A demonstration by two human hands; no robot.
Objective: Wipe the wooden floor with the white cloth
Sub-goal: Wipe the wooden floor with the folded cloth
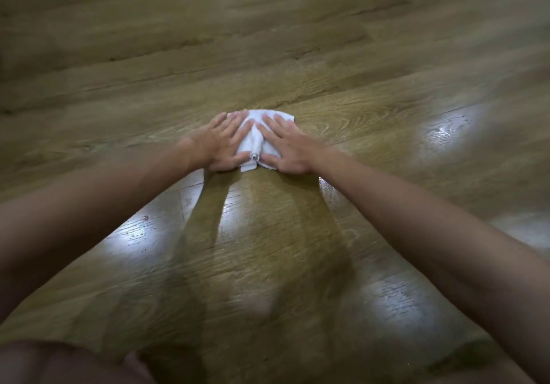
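wooden floor (387, 121) planks ran slantwise across the whole view, with glossy patches of reflected light near the arms and blur toward the edges. one white cloth (258, 136) lay flat on the boards at full arm's reach, bunched into a ridge down its middle. two hands were on it: the left hand (221, 142) and the right hand (287, 147) both lay palm down with fingers straight and slightly spread, pressing the cloth from either side, thumbs nearly meeting at its near edge.

the likeliest trouble seemed to be the cloth crumpling further between the palms, so less of it would touch the floor and streaks would be missed. with arms stretched that far and the floor shiny, possibly damp, the hands could also slide off and tip the person forward.
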